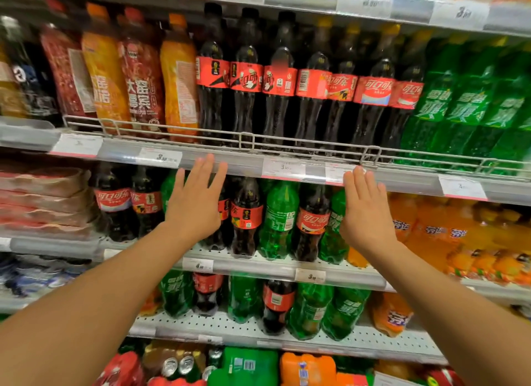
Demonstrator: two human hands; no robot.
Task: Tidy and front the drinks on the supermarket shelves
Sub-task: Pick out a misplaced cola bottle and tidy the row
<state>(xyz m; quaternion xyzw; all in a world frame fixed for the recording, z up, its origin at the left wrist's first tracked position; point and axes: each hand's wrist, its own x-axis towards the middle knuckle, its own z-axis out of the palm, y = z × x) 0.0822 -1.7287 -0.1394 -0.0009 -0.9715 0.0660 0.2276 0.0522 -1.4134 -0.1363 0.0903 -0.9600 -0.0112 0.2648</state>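
Dark cola bottles (275,81) with red labels stand in a row on the upper shelf behind a wire rail (250,140). On the shelf below, cola bottles (247,216) and green soda bottles (280,216) stand mixed together. My left hand (195,202) is raised flat, fingers straight, in front of that lower row, its fingertips at the price strip (284,169). My right hand (365,210) is likewise flat and raised, further right, in front of a green bottle (334,222). Neither hand holds anything.
Orange and red drink bottles (143,75) stand at the upper left, green soda bottles (471,104) at the upper right. Orange soda (442,230) fills the middle right. A lower shelf (230,325) carries mixed green and cola bottles. Multipacks and cans (250,365) sit at the bottom.
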